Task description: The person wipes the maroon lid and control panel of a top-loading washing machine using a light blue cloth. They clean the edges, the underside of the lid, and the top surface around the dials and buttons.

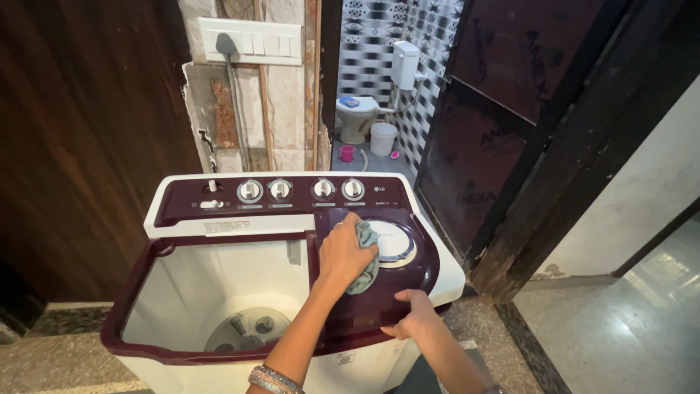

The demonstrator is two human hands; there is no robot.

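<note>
Grey-blue cloth (367, 255) bunched in left hand (344, 252) on maroon spinner lid (364, 310)

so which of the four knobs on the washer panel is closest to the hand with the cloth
The rightmost knob. It sits on the control panel directly above the left hand holding the grey-blue cloth, while the other three knobs lie further to the left along the row.

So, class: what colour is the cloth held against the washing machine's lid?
The cloth is pale grey-green, best seen in the head view.
</note>
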